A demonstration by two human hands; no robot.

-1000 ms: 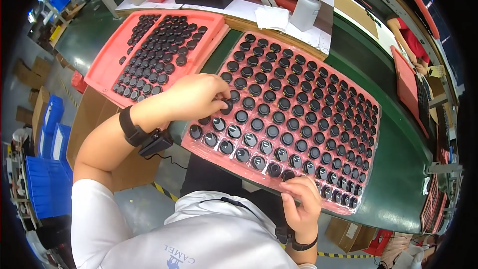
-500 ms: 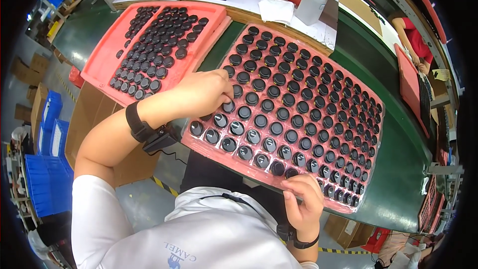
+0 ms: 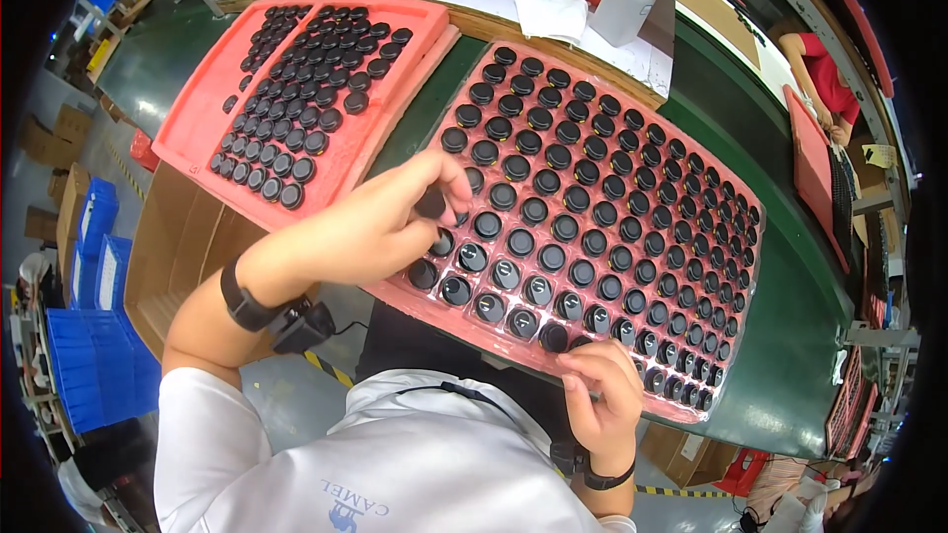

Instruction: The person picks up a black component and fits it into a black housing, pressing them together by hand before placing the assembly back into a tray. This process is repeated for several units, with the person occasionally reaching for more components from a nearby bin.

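Over the near-left corner of a rectangular pink tray (image 3: 497, 339) of round black plastic caps, left hand (image 3: 395, 222) curls closed, pinching one round black cap (image 3: 431, 203). Right hand (image 3: 604, 397) half-curled at near edge; can't tell if gripping. Far left: shallow salmon-pink tray (image 3: 197, 114), more caps.

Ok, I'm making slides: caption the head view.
Left hand over pink tray of round black parts; right hand at its near edge.

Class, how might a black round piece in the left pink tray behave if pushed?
A black piece would probably slide, sitting flat and low; its round rim suggests rolling if tipped on edge. Much smaller than the left hand, it is likely light.
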